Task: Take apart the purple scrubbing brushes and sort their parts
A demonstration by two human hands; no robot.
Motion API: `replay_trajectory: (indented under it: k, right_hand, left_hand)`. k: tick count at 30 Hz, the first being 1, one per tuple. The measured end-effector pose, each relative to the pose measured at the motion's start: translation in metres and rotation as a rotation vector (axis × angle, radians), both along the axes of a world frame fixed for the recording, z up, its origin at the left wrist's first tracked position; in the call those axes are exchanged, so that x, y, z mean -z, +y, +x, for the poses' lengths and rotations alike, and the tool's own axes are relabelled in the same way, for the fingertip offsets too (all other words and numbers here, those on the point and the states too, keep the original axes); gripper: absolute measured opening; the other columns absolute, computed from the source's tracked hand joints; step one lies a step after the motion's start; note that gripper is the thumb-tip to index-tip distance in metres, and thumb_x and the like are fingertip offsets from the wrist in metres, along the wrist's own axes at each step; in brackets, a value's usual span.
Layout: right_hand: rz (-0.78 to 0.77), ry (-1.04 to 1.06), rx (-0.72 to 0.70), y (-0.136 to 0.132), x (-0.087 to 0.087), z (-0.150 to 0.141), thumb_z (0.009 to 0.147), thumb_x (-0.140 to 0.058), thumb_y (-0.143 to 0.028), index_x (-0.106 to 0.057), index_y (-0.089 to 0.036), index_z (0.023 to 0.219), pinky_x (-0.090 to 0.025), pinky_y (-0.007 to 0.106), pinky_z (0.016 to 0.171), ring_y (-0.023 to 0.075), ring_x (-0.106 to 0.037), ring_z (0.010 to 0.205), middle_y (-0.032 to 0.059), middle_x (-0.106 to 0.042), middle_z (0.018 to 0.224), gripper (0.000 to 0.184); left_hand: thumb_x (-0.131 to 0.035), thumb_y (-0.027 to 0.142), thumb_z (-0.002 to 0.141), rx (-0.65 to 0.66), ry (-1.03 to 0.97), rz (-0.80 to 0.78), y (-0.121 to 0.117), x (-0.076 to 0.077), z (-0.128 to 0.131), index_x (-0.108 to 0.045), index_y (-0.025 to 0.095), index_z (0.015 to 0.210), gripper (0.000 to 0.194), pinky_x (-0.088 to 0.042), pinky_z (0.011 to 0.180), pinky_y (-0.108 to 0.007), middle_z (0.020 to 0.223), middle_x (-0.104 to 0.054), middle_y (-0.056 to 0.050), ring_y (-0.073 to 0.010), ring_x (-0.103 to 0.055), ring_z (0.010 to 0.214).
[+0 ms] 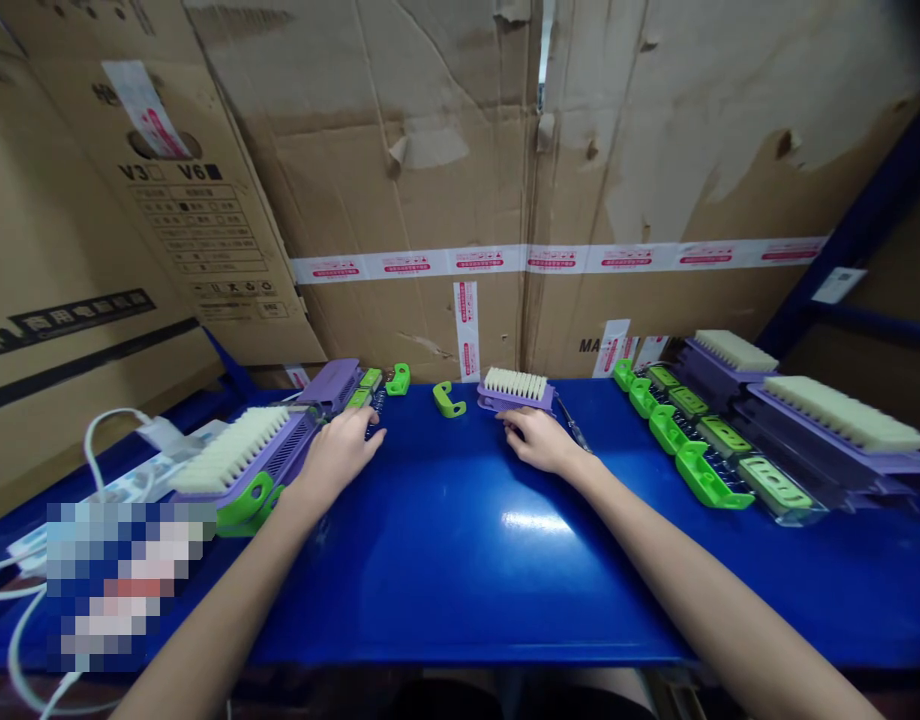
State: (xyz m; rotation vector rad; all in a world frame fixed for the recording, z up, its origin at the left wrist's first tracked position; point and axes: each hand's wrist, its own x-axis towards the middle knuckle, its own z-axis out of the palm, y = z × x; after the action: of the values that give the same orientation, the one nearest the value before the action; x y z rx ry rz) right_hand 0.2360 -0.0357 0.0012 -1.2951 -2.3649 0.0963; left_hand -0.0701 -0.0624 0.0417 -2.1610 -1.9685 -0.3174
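My left hand (344, 447) reaches over the left side of the blue table, thumb apart from the fingers and nothing visibly gripped. Its fingertips are by a small green block (360, 397) and some dark springs (377, 402). Beside that wrist lies a purple brush piece (239, 450) with pale bristles and a bright green handle part (251, 503). My right hand (539, 438), fingers loosely curved and slightly apart, is at the front edge of another purple brush (515, 387), bristles up. Whether the fingertips touch it is hard to tell. A curved green handle (449, 400) lies between both hands.
At right stand several green handle parts (704, 478), green blocks (775, 485) and purple brushes (842, 412). A thin dark screwdriver-like tool (572, 422) lies beside the middle brush. A power strip (137, 480) with white cables is at left. Cardboard (415, 200) walls the back.
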Motion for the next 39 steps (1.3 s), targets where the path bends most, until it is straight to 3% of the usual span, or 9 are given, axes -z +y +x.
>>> replay_trajectory:
  k: [7,18,26,33,39]
  right_hand:
    - [0.005,0.006,-0.002,-0.001,0.000,-0.001,0.085,-0.044,-0.015,-0.062,-0.012,0.116,-0.044,0.031,0.095,0.0210,-0.060,0.107,0.0118,-0.065,0.115,0.036]
    - [-0.001,0.005,-0.005,0.001,0.002,0.001,0.085,-0.044,-0.016,-0.062,-0.013,0.117,-0.045,0.030,0.093,0.0205,-0.060,0.106,0.0117,-0.065,0.115,0.037]
    - [0.004,-0.013,-0.010,0.001,0.001,0.000,0.085,-0.044,-0.016,-0.062,-0.012,0.116,-0.044,0.030,0.093,0.0205,-0.060,0.105,0.0112,-0.066,0.113,0.036]
    - [-0.004,-0.017,-0.004,0.000,0.000,0.000,0.085,-0.045,-0.016,-0.062,-0.013,0.117,-0.044,0.030,0.093,0.0209,-0.060,0.105,0.0106,-0.066,0.114,0.036]
    - [-0.009,-0.030,0.000,-0.001,-0.001,0.000,0.085,-0.045,-0.016,-0.062,-0.012,0.117,-0.044,0.031,0.093,0.0214,-0.060,0.105,0.0115,-0.066,0.114,0.036]
  left_hand:
    - [-0.045,0.039,0.085,-0.171,0.017,0.003,0.020,-0.011,0.000,-0.060,0.019,0.107,0.033,-0.048,0.078,-0.033,0.111,-0.063,-0.010,-0.0264,-0.063,0.096]
    - [-0.044,0.031,0.085,-0.139,0.222,-0.013,0.057,-0.003,0.008,-0.061,0.013,0.108,0.033,-0.041,0.087,-0.041,0.114,-0.061,-0.016,-0.0322,-0.049,0.110]
    - [-0.042,0.025,0.085,-0.121,0.217,-0.007,0.066,0.007,0.006,-0.060,0.014,0.113,0.035,-0.037,0.088,-0.044,0.123,-0.057,-0.016,-0.0324,-0.044,0.114]
    - [-0.042,0.032,0.086,-0.144,0.232,-0.020,0.067,0.011,0.006,-0.061,0.013,0.110,0.035,-0.036,0.089,-0.046,0.123,-0.054,-0.019,-0.0350,-0.042,0.117]
    - [-0.045,0.031,0.084,-0.176,0.212,0.024,0.065,0.012,0.007,-0.054,0.010,0.118,0.041,-0.034,0.092,-0.050,0.121,-0.055,-0.021,-0.0360,-0.043,0.116]
